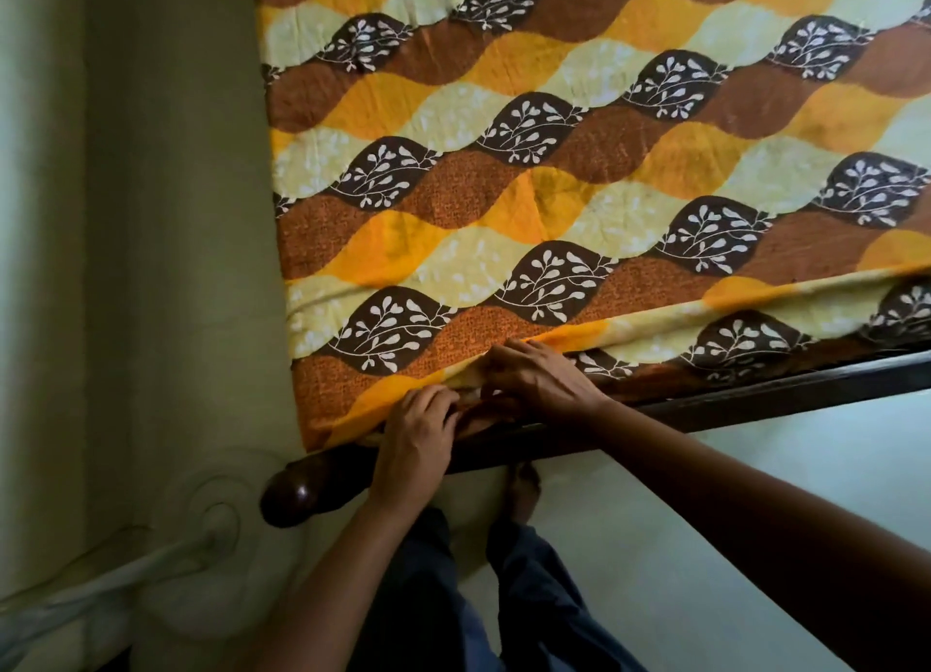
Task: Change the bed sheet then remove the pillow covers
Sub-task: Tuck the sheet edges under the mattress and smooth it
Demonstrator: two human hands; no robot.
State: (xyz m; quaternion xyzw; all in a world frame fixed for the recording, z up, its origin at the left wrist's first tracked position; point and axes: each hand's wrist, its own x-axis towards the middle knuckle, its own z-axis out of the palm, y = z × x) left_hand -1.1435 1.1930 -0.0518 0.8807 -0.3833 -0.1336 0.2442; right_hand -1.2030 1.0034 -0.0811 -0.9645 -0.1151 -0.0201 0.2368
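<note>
Bed sheet (579,167) with a wave pattern of brown, orange and pale yellow bands and dark leaf-print patches, spread flat across the bed and filling the upper and right portion of the head view. Its near edge hangs over the side of the mattress and lies loosely folded above the dark wooden bed frame (755,399), which runs diagonally from lower left to right. A rounded, polished end of the frame (297,495) shows at the near corner of the bed.

Both hands work at the near edge of the sheet, close to that corner. The left hand (418,434) has its fingers curled down over the hem, gripping the fabric where it meets the frame. The right hand (539,376) lies just beside it, nearly touching, palm down with the fingers pressed into the bunched cloth at the mattress edge; how firmly it grips cannot be told. Both forearms reach in from the bottom of the view.

A pale curtain (151,218) hangs along the left side of the bed. Below the frame the light floor (705,545) is visible, with the person's dark blue trouser legs (529,596) and a bare foot (524,490) near the bed.
</note>
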